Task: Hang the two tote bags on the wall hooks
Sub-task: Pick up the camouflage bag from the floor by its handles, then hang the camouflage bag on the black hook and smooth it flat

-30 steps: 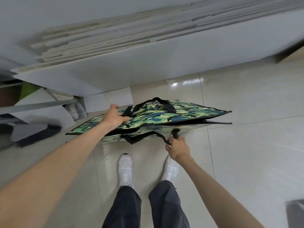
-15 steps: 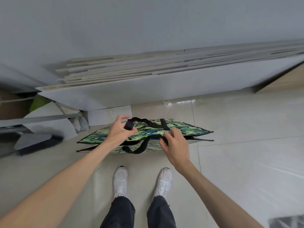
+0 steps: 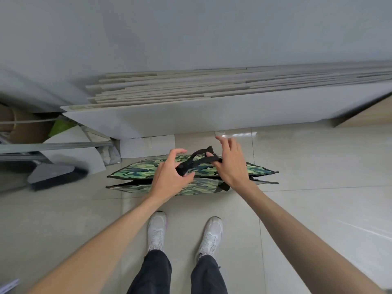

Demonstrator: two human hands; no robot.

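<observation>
A green camouflage tote bag with black handles hangs in front of me above the tiled floor, its mouth partly open. My left hand pinches the left end of the black handles. My right hand grips the right end of the same handles, index finger raised. Both hands are close together over the bag's middle. I see only this one bag. No wall hooks are in view.
A stack of large white boards leans against the grey wall ahead. Metal bars, cardboard and a dark dustpan-like object crowd the left corner. My white shoes stand on the tiles below the bag.
My hands have risen with the bag and come together, gathering both black handles. The camera has tilted up, showing more wall.
</observation>
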